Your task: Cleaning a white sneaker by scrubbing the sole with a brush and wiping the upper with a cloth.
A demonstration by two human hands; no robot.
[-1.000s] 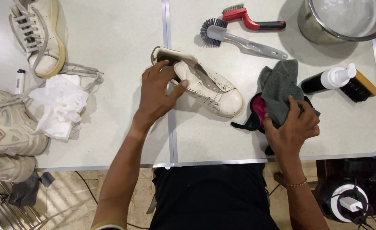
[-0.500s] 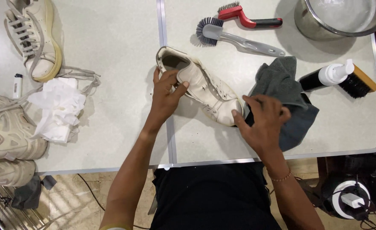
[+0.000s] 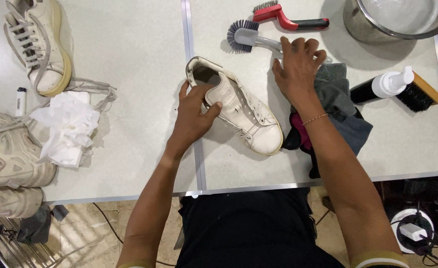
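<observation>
the left hand [image 3: 193,115] clamps the heel of a white sneaker [image 3: 238,106], thumb pressed on its side, fingers at the collar; the shoe lies on the white table [image 3: 129,54], toe pointing toward the near edge. the right hand [image 3: 298,67] hovers with fingers spread apart, holding nothing, over the grey brush [image 3: 251,38] handle. just beyond lies a red brush [image 3: 288,20]. a grey cloth [image 3: 340,106] sits under the right wrist.

I see a red-handled brush [image 3: 288,19] and a steel pot [image 3: 397,20] beyond the fingers, a dispenser bottle [image 3: 380,88] with a yellow-backed brush [image 3: 420,94] to their right, and crumpled white tissue [image 3: 62,126], a laced sneaker [image 3: 40,44] and a lighter [image 3: 20,100] far to their left.
</observation>
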